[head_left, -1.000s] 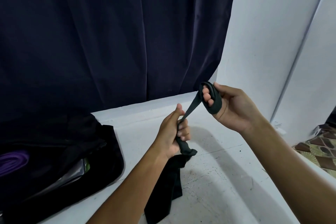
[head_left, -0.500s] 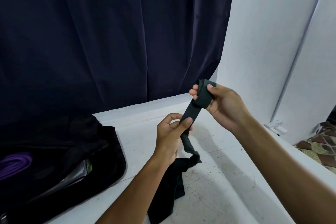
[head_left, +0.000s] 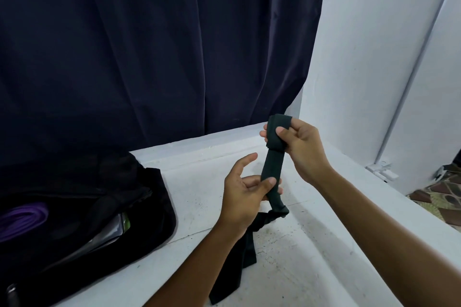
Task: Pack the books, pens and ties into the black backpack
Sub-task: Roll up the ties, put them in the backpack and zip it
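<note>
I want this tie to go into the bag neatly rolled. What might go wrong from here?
1. The left hand only pinches the dark tie with thumb and fingers, so a slip may loosen the roll in the right hand.
2. The tie's long tail lies bunched on the white surface, so it may roll up creased.
3. The black backpack already holds a purple item, which might crush the roll.

1. No readable text, label, brand, number or sign shows anywhere in the head view.
2. The black backpack (head_left: 104, 209) carries no legible logo or tag.
3. The dark tie (head_left: 273, 169) is plain, no lettering.
</note>
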The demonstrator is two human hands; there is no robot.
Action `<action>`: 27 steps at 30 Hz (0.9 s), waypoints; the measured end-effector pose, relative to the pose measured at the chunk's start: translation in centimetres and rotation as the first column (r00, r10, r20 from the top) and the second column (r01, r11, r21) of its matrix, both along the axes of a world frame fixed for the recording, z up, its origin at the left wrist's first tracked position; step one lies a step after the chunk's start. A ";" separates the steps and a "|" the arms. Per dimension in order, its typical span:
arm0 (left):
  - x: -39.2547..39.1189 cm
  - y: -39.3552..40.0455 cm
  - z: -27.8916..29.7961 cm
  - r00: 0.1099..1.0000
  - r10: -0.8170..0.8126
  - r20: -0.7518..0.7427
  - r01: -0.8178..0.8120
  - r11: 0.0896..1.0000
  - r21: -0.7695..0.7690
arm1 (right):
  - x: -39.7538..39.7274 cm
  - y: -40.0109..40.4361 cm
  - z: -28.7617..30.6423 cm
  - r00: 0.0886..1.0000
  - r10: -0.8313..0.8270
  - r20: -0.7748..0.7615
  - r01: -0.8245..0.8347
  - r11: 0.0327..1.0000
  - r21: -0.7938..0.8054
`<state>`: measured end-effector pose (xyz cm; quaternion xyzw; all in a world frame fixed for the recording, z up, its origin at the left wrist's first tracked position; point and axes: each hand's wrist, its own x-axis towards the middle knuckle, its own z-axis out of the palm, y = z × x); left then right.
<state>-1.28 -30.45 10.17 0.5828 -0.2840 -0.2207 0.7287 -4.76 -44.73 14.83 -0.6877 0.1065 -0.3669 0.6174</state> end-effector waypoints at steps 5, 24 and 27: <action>1.3 0.4 0.6 0.907 -0.115 -0.405 0.075 0.991 -0.112 | -0.6 -1.2 -1.3 0.974 0.061 -0.218 -0.141 0.917 -0.373; 7.7 4.5 3.6 0.838 -0.539 0.081 0.448 0.765 0.462 | -3.4 -1.8 1.1 0.386 0.365 -0.847 -0.743 0.667 -0.051; 7.7 4.4 3.4 0.857 -0.510 -0.069 0.495 0.781 0.381 | -3.4 -1.7 1.1 0.353 0.389 -0.851 -0.762 0.647 -0.020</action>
